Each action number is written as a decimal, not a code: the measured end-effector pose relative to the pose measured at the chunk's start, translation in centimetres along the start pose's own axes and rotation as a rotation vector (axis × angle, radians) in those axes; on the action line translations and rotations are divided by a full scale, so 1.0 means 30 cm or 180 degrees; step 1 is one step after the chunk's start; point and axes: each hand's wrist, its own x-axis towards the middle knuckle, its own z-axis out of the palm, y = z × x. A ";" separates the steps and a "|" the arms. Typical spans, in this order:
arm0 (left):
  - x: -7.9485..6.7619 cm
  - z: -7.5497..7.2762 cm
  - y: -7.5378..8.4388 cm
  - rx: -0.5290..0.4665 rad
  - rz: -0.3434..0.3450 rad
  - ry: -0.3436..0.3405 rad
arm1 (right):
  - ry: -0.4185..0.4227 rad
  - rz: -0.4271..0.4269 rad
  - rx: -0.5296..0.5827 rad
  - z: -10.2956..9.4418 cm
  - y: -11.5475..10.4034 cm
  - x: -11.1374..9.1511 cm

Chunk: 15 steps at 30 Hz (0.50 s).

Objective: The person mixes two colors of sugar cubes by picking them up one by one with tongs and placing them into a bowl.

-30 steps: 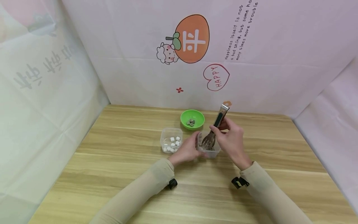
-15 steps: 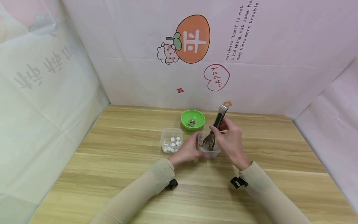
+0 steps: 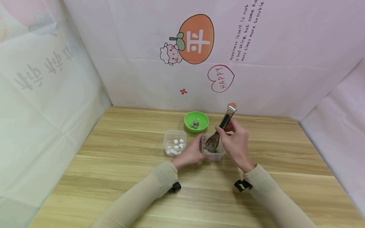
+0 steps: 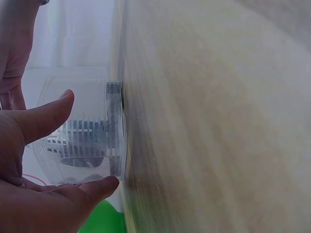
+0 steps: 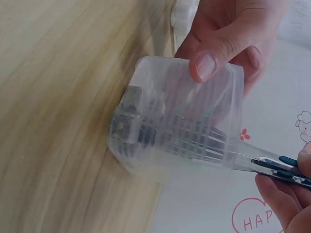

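My left hand (image 3: pixel 191 153) holds a clear plastic container (image 3: pixel 216 156) from its left side, thumb on the near wall. In the right wrist view, grey stone-like cubes (image 5: pixel 125 127) lie at the container's bottom. My right hand (image 3: pixel 237 143) grips metal food tongs (image 3: pixel 224 121) with dark handle inlays. Their slotted, fork-like ends (image 3: pixel 212 143) reach down inside the container. The walls blur the view, so I cannot tell whether a cube sits between those ends. The left wrist view shows my left thumb and fingers (image 4: pixel 99 188) on the container's walls.
A green bowl (image 3: pixel 203 119) with several grey cubes (image 3: pixel 195 124) stands behind the container. Left of my left hand is a second clear container (image 3: pixel 169 136) with several white cubes (image 3: pixel 176 142). A printed cloth wall (image 3: pixel 142 85) rises behind the wooden table (image 3: pixel 128 177).
The handle end of the tongs has tipped a little to the right, with the ends still in the container. My left hand and both containers have stayed in place.
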 end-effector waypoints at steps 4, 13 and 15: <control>0.001 0.001 0.000 -0.0004 -0.0010 -0.0007 | 0.0028 0.0031 0.0019 -0.002 0.002 -0.006; 0.004 0.001 0.000 0.0025 -0.0048 -0.0016 | 0.0010 0.0061 0.0048 -0.020 0.007 -0.024; 0.003 0.001 0.000 0.0047 -0.0067 -0.0012 | 0.0024 0.0048 0.0026 -0.022 0.008 -0.026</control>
